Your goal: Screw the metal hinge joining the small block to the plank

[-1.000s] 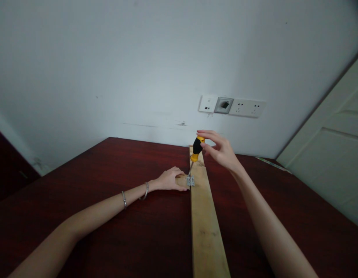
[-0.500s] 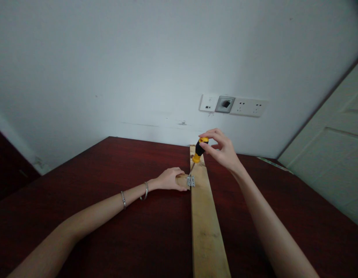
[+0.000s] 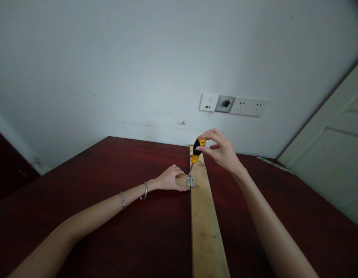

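A long pale wooden plank (image 3: 206,224) lies on the dark red table (image 3: 109,185), running away from me. A small metal hinge (image 3: 190,181) sits at the plank's left edge, joined to a small wooden block (image 3: 182,180). My left hand (image 3: 168,178) is closed over that block, pressing it against the plank. My right hand (image 3: 221,151) pinches the top of a yellow and black screwdriver (image 3: 196,151) with its fingertips. The screwdriver stands nearly upright, its thin shaft reaching down to the hinge.
A white wall stands behind the table, with a row of sockets and switches (image 3: 232,105) above the plank's far end. A pale door (image 3: 332,150) is at the right. The table's left edge drops off near a dark cabinet (image 3: 7,170).
My right hand's fingers have shifted around the screwdriver's handle top, and the handle has leaned slightly back and forth. My left hand, the block and the plank have stayed put.
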Motion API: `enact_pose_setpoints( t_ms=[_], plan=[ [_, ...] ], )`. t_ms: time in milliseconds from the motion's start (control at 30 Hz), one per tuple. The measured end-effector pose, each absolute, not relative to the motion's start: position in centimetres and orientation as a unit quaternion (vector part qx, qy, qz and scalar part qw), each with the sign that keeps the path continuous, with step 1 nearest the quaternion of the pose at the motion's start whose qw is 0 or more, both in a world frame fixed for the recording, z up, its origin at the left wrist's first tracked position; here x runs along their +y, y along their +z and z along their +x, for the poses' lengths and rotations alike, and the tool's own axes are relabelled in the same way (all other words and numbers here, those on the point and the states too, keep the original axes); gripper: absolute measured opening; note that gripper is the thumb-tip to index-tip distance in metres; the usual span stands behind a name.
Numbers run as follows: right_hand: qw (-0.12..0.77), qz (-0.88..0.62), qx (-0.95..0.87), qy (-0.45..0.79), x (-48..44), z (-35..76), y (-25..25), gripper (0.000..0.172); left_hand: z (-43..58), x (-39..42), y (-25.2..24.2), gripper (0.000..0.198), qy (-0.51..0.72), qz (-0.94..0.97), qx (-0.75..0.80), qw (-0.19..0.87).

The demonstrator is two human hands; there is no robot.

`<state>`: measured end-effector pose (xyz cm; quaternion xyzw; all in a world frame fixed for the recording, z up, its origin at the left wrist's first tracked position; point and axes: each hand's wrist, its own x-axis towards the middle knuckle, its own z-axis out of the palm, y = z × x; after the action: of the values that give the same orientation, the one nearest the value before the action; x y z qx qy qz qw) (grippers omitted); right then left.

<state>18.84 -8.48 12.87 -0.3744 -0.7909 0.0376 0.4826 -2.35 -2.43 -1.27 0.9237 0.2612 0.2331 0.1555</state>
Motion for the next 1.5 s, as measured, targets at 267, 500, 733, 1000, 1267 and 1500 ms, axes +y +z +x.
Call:
enact_pose_setpoints(
  t_ms=[267,500,733,1000,1267,1500],
  plan=[
    [0.465,-0.363,-0.804,0.071,-8.8,18.8,12.8,0.036,-2.4,-2.3,-1.6,0.058,0.243,0.92,0.262,0.159],
    [0.495,-0.369,-0.786,0.033,-8.3,18.3,12.4,0.033,-2.4,-2.3,-1.7,0.058,0.241,0.918,0.266,0.166],
    [0.499,-0.362,-0.786,0.044,-8.8,17.3,12.1,0.029,-2.4,-2.3,-1.8,0.058,0.243,0.915,0.272,0.175],
    [0.5,-0.345,-0.793,0.045,-8.1,17.5,11.6,0.032,-2.4,-2.2,-2.0,0.059,0.245,0.913,0.27,0.18],
    [0.492,-0.346,-0.798,0.05,-8.6,17.6,11.8,0.034,-2.4,-2.1,-2.2,0.06,0.252,0.913,0.26,0.187],
    [0.518,-0.36,-0.776,0.006,-7.8,17.4,11.2,0.03,-2.4,-2.1,-2.3,0.061,0.249,0.91,0.271,0.189]
  ],
)
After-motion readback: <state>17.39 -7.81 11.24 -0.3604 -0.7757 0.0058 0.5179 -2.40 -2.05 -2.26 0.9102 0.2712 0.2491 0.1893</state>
